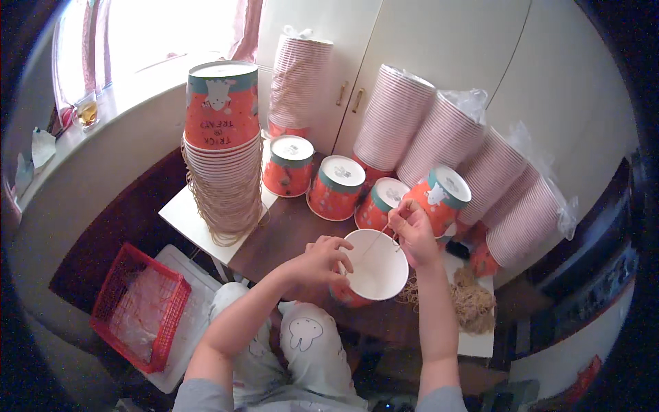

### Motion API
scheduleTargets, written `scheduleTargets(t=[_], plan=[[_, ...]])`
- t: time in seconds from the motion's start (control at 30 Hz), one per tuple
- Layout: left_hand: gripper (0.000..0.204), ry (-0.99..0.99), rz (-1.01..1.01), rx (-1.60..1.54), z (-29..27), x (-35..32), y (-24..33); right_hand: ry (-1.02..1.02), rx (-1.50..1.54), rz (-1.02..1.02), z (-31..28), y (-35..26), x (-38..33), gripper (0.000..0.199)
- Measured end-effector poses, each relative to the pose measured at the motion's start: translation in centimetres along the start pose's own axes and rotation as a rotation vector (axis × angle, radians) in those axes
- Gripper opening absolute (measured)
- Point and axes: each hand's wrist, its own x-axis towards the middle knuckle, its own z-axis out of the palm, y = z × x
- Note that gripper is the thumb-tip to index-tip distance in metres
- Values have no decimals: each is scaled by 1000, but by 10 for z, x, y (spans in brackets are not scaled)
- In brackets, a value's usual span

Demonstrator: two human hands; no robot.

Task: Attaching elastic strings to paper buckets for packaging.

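Note:
An orange paper bucket stands mouth up on the brown table in front of me, its white inside showing. My left hand curves its fingers over the bucket's left rim. At the far right rim, my right hand pinches a thin tan string, which slants down into the bucket's mouth. Whether the string passes through the bucket's wall is too small to tell. Behind my right hand, an upside-down orange bucket with a green band leans on another upturned bucket.
A tall stack of upturned buckets with string loops rises from a white surface at left. Two more upturned buckets stand behind. Wrapped bucket stacks line the cupboard. A tan string bundle lies right; a red basket sits lower left.

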Motion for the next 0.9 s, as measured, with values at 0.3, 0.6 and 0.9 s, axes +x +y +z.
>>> scheduleTargets(t=[0.3, 0.6, 0.9], plan=[[9, -100, -22, -63, 3, 3, -6, 44, -25, -14, -2, 3, 2, 14], [4, 38, 134, 104, 12, 4, -4, 100, -17, -75, -7, 2, 2, 13], [7, 36, 81, 109, 8, 5, -10, 196, -36, -9, -36, 2, -7, 12]])
